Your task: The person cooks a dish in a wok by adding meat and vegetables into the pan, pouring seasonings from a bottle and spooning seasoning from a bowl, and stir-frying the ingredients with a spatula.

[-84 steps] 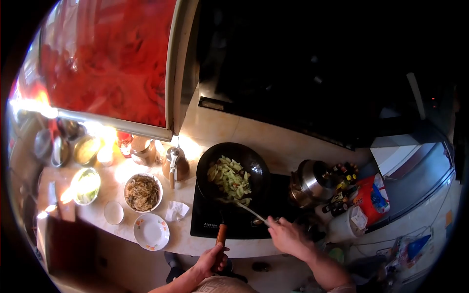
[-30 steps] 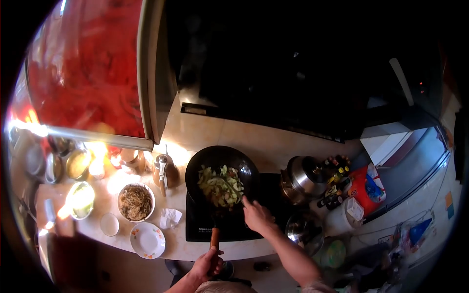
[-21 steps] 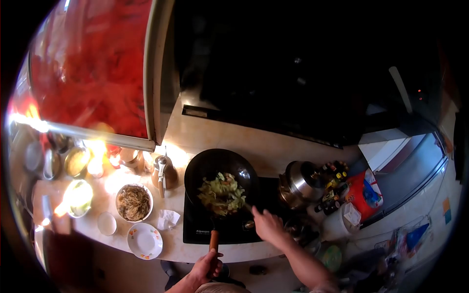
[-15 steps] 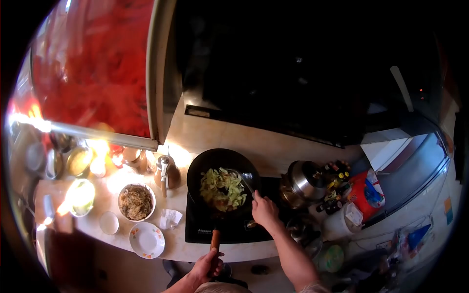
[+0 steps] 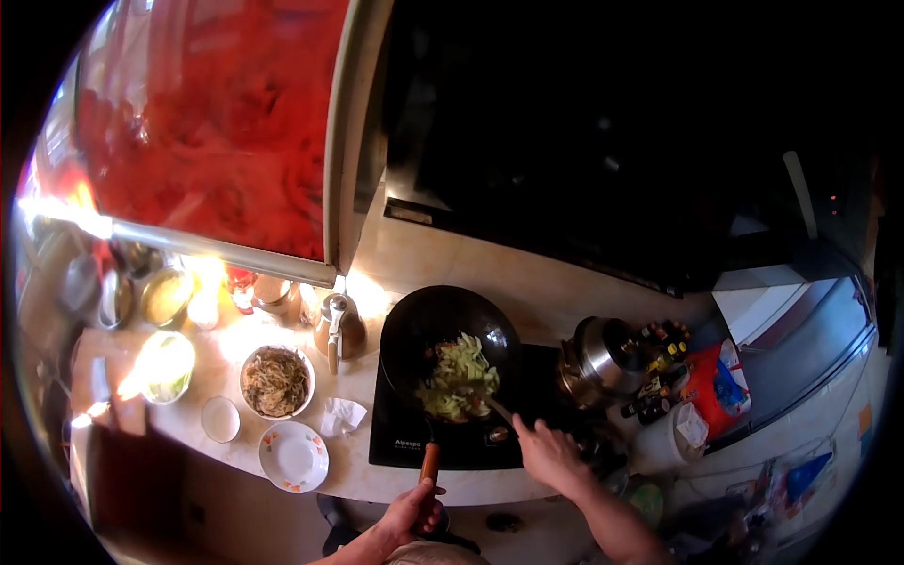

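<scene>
Wok point(image 5: 405, 325) on black cooktop point(image 5: 391, 424), both hands engaged

Head view: the wok sits over the cooktop's left back part, with chopped green vegetables point(image 5: 467, 365) heaped in its near and middle area; the left hand point(image 5: 412, 509) is closed around the wooden wok handle point(image 5: 429, 463), fingers curled over it; the right hand point(image 5: 552, 458) is closed on the end of a spatula point(image 5: 500, 410), whose head is down among the vegetables, its shape hard to make out; left of the cooktop lie a crumpled tissue point(image 5: 342, 416), a flower-patterned plate point(image 5: 294, 458), a small white cup point(image 5: 220, 420) and a bowl point(image 5: 311, 384) of brown shredded food point(image 5: 274, 380); a steel pot point(image 5: 607, 363) stands to the wok's right, with bottles point(image 5: 671, 350) beyond it.
</scene>
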A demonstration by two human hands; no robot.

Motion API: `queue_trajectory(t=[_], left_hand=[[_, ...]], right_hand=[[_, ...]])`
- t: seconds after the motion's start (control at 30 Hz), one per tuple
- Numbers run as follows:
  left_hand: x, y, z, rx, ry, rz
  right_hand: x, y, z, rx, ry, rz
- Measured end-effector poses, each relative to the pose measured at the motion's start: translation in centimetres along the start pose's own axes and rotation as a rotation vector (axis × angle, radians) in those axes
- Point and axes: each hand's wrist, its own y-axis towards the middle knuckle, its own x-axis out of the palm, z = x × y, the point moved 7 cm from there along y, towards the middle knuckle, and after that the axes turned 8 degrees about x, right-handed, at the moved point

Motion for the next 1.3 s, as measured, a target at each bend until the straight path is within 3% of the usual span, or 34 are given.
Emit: queue_trajectory(t=[0.23, 0.37, 0.5, 0.57, 0.7, 0.9, 1.0, 1.07, 1.13, 1.3], left_hand=[[0.3, -0.2, 0.1, 0.006, -0.047, -0.024], [0.2, -0.2, 0.2, -0.001, -0.032, -0.002], [0.0, 0.1, 0.0, -0.017, -0.017, -0.014], [0.2, 0.1, 0.0, -0.019, -0.005, -0.016], [0.3, 0.2, -0.2, -0.008, -0.019, -0.014], [-0.1, 0.4, -0.1, 0.008, -0.015, -0.002], [0.0, 0.1, -0.1, 0.01, -0.028, -0.014], [0.2, 0.0, 0.0, 0.021, -0.038, -0.021], [0.0, -0.1, 0.1, 0.005, -0.038, -0.021], [0.1, -0.3, 0.4, 0.019, -0.048, -0.03]], right_hand=[[0.8, 7.2, 0.2, 0.119, 0.338, 0.31], [2.5, 5.6, -0.3, 0.078, 0.21, 0.15], [-2.7, -0.9, 1.9, 0.056, 0.243, 0.096], [-3.2, -2.3, 2.0, 0.073, 0.068, -0.012], [-0.6, 2.1, 1.3, -0.025, 0.173, 0.151], [-2.0, -3.0, 0.4, -0.008, 0.013, -0.054], [-0.3, 2.0, 0.0, 0.0, 0.163, 0.045], [-1.3, 5.0, 0.9, -0.05, 0.209, 0.242], [-3.4, 5.2, 2.0, -0.018, 0.201, 0.249], [-8.9, 6.8, 4.8, 0.24, -0.019, -0.013]])
